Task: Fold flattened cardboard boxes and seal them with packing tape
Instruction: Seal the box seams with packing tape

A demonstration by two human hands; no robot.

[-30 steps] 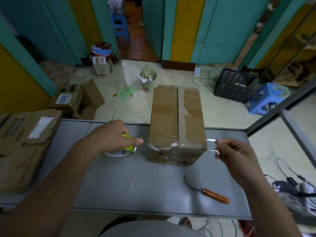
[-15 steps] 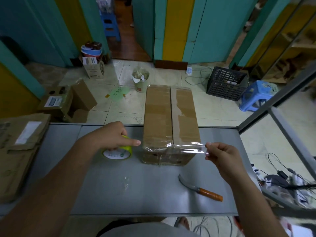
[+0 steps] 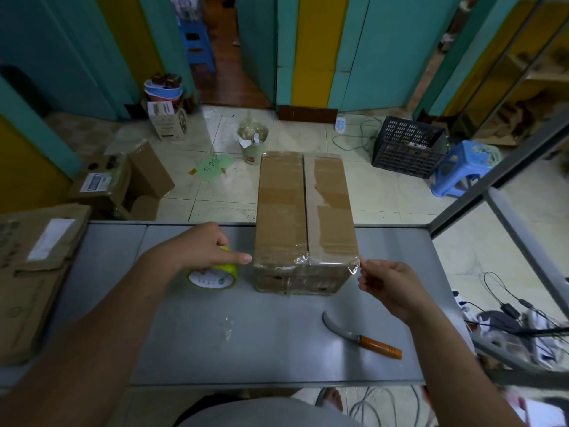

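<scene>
Head view: mid-seal, gripped roll [image 3: 215,277] in left hand [image 3: 197,251] at box's [image 3: 304,211] nine o'clock, pinched tape end [image 3: 354,266] in right hand [image 3: 391,288]; pressing down seemingly next.

An orange-handled knife [image 3: 358,336] lies on the grey table [image 3: 277,349].

Bench [image 3: 277,349]: smooth grey sheet, metal by its look, with a soft satin sheen. Cardboard box [image 3: 283,211]: matt brown board, its top rough in patches where the surface layer is torn. Clear tape [image 3: 326,261]: glossy transparent film, crinkled along the box's near edge. Tape roll [image 3: 215,277]: shiny yellow-green film. Knife [image 3: 363,339]: dull grey metal blade, glossy orange-brown wooden handle. Flattened cardboard [image 3: 30,272]: matt brown, with a white paper label. Floor [image 3: 385,186]: pale tiles, faintly reflective. Crate [image 3: 406,146]: black plastic lattice. Stool [image 3: 462,167]: smooth blue plastic.
</scene>
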